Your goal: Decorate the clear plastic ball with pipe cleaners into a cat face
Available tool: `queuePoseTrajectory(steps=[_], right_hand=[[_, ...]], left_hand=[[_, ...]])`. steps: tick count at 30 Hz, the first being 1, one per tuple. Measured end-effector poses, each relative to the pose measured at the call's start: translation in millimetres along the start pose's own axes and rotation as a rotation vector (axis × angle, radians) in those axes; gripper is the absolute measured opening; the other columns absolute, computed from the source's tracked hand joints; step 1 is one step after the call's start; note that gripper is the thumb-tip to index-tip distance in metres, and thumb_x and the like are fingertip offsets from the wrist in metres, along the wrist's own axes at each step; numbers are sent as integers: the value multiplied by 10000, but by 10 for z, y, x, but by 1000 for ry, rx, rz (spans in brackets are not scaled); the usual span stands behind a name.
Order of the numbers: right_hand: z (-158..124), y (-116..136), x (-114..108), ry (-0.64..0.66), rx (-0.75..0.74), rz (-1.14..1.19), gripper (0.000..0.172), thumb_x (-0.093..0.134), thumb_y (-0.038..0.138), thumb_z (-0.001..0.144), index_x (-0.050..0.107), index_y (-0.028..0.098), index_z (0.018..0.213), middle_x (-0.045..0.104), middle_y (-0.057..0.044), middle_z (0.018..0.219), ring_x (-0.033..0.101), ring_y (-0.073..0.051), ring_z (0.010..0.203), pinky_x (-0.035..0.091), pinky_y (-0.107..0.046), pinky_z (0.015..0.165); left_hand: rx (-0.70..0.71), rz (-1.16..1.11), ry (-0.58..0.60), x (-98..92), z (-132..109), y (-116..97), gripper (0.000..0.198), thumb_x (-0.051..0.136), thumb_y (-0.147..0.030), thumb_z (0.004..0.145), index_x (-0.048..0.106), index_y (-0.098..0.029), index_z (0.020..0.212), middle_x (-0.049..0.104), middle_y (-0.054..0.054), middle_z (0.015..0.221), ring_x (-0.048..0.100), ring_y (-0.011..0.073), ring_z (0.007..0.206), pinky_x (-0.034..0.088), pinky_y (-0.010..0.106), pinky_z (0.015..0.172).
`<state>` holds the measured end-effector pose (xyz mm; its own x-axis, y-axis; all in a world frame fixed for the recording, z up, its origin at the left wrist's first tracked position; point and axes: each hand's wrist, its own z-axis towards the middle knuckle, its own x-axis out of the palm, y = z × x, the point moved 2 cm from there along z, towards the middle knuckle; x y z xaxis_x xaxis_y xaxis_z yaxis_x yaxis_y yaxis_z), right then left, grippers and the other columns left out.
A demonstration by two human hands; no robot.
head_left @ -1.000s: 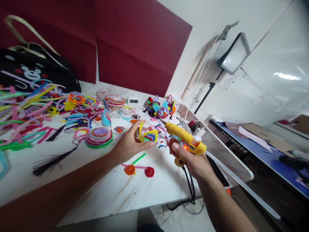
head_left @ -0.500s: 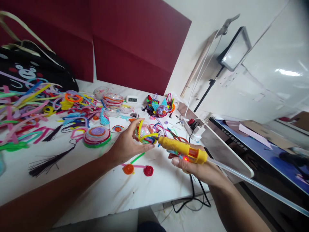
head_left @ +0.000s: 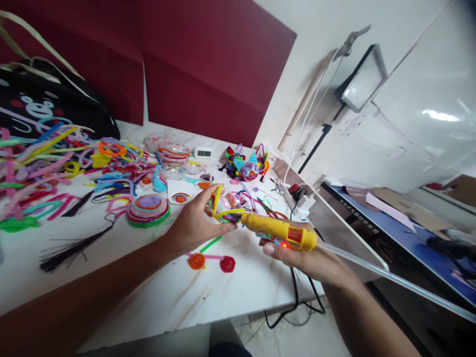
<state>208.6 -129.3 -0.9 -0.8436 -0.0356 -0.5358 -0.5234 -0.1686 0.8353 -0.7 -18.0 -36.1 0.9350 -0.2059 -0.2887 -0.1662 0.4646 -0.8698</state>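
Digits on the clock [head_left: 203,152] and letters [head_left: 359,216] on black edging [head_left: 394,248] are illegible

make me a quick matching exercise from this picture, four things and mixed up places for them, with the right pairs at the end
1. yellow glue gun
2. clear round piece with yellow strips
3. red coil
4. small white digital display

A. on the table, beside the orange coil
B. in the right hand
C. near the dark red backdrop
D. in the left hand

Right pairs: 1-B, 2-D, 3-A, 4-C
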Motion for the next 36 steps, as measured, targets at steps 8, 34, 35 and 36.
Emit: queuePoseTrajectory(steps=[8, 34, 35, 36], right_hand=[[4, 41, -21, 17, 49, 15, 222, 743, 407, 750, 733, 248, 904, 651, -24, 738, 550, -190, 625, 440, -302, 508], [-5, -30, -76, 84, 121, -153, 257, 655, 435, 816, 739, 203, 888, 717, -52, 841, 668, -267, 905, 574, -354, 779], [-6, -30, -74, 83, 120, -149, 251, 654, 430, 818, 739, 205, 890, 717, -52, 832, 668, -274, 920, 576, -360, 783], [-8, -28, -71, 83, 121, -143, 245, 648, 425, 824, 738, 208, 895, 719, -53, 837, 666, -280, 938, 578, -364, 787]], left_hand=[[68, 131, 21, -2, 3, 1, 867, 845, -377, 552, 507, -209, 1332, 621, 108, 1281, 589, 321, 1137, 516, 367, 861], [215, 324, -2, 10, -5, 38, 806, 785, -355, 604, 486, -178, 1331, 591, 138, 1345, 566, 311, 1224, 551, 388, 899], [215, 321, -1, 9, -6, 39, 810, 786, -358, 603, 484, -173, 1332, 590, 141, 1347, 563, 312, 1227, 549, 389, 902], [216, 320, -1, 8, -6, 39, 814, 787, -360, 600, 485, -168, 1332, 591, 144, 1345, 560, 314, 1230, 547, 391, 907]])
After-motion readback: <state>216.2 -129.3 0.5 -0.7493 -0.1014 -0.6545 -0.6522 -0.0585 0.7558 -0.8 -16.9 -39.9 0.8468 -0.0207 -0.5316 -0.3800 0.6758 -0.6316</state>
